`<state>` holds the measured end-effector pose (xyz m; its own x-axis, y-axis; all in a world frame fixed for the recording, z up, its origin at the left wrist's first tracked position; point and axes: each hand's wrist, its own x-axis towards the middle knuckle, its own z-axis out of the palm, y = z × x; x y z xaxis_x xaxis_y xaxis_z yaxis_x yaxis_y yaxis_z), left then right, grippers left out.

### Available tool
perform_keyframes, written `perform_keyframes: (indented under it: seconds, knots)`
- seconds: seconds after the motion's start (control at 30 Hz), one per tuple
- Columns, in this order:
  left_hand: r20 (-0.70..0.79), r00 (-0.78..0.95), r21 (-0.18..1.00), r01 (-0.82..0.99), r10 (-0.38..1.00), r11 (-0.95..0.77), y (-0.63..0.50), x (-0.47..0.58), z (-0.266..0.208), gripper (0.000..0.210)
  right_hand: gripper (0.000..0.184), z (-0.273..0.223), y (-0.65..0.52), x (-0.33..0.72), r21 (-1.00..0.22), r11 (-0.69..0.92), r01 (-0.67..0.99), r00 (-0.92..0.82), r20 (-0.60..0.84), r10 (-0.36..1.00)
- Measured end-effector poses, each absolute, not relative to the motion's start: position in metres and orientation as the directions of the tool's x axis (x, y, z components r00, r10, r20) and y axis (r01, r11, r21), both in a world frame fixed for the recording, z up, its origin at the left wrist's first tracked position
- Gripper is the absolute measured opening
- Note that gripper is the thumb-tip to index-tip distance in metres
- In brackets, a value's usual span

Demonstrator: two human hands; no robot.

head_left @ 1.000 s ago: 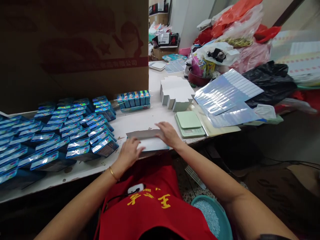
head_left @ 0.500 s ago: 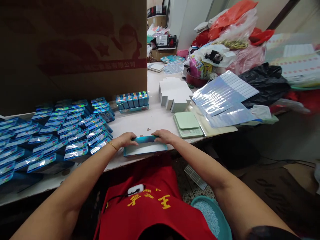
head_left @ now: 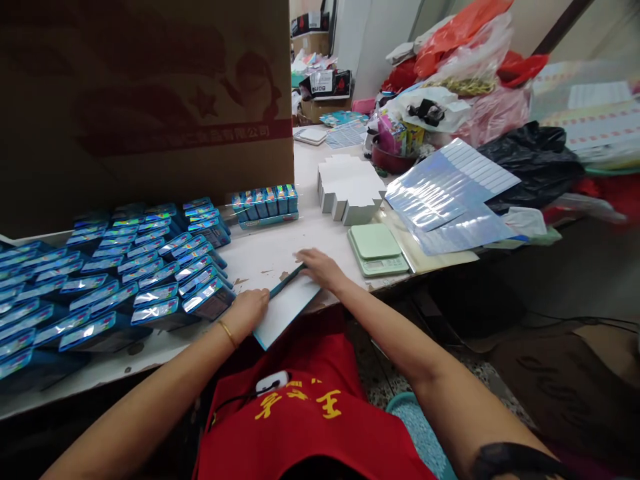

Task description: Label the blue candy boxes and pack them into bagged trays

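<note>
A folding carton [head_left: 289, 308], white inside with blue edges, lies slanted at the table's front edge, its near corner overhanging. A narrow blue flap stands folded up along its far side. My left hand [head_left: 251, 311] grips the carton's left end, its fingertips partly hidden. At the far right end, my right hand [head_left: 320, 268] is closed on the flap, thumb and fingers slightly blurred. Just left of my left hand stand rows of small blue packs [head_left: 167, 273] with shiny tops.
A big brown cardboard box [head_left: 200, 73] rises at the back left. Behind the carton stands a tray of blue packs [head_left: 265, 203]. To the right are stacked white card blanks [head_left: 350, 183], a green scale [head_left: 377, 248] and glossy sheets [head_left: 445, 200]. A teal basin [head_left: 420, 427] sits below.
The carton has turned, its right end swinging away and its left end coming nearer to me. My left hand moved down with it; my right hand moved slightly up.
</note>
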<state>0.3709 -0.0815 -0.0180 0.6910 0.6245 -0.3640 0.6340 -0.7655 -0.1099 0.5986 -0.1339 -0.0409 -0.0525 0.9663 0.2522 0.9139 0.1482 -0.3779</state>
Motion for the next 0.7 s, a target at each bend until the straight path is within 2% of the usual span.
perform_keyframes:
  seconds: [0.07,0.1,0.13,0.2,0.3,0.4,0.47,0.53,0.6,0.67,0.7]
  knots:
    - [-0.334,0.648,-0.086,0.702,0.684,-0.707,-0.083,0.37,-0.015,0.032,0.04,-0.052,-0.148,0.601,-0.628,-0.022,0.778,0.32,0.366,0.874]
    - [-0.31,0.632,-0.063,0.732,0.71,-0.679,-0.084,0.372,-0.015,0.037,0.045,-0.06,-0.156,0.598,-0.729,-0.083,0.68,0.472,0.349,0.81]
    - [-0.287,0.619,-0.035,0.756,0.731,-0.654,-0.085,0.375,-0.015,0.041,0.05,-0.069,-0.163,0.591,-0.802,-0.125,0.584,0.575,0.3,0.761]
    - [-0.269,0.606,0.034,0.783,0.749,-0.622,-0.087,0.386,-0.018,0.04,0.061,-0.087,-0.171,0.569,-0.866,-0.173,0.47,0.637,0.197,0.745]
    - [-0.283,0.593,0.127,0.802,0.754,-0.583,-0.093,0.401,-0.027,0.037,0.067,-0.101,-0.159,0.536,-0.836,-0.203,0.509,0.578,0.158,0.801]
    - [-0.275,0.499,0.156,0.867,0.822,-0.474,-0.096,0.402,-0.031,0.037,0.071,-0.093,-0.127,0.526,-0.733,-0.172,0.658,0.406,0.153,0.901]
    - [-0.228,0.438,0.233,0.892,0.869,-0.388,-0.099,0.389,-0.029,0.045,0.068,-0.08,-0.106,0.528,-0.668,-0.156,0.727,0.3,0.105,0.948]
    - [-0.094,0.433,0.38,0.848,0.896,-0.369,-0.105,0.365,-0.026,0.056,0.059,-0.065,-0.092,0.526,-0.644,-0.124,0.755,0.272,0.135,0.953]
    - [0.126,0.399,0.538,0.742,0.908,-0.4,-0.116,0.333,-0.025,0.052,0.052,-0.049,-0.083,0.512,-0.675,0.0,0.738,0.217,0.237,0.947]
    - [0.306,0.208,0.676,0.64,0.929,-0.366,-0.127,0.301,-0.03,0.039,0.05,-0.035,-0.075,0.485,-0.726,0.184,0.663,0.085,0.317,0.944]
    - [0.344,0.101,0.722,0.607,0.934,-0.332,-0.131,0.287,-0.034,0.035,0.05,-0.029,-0.069,0.469,-0.747,0.261,0.611,0.017,0.342,0.94]
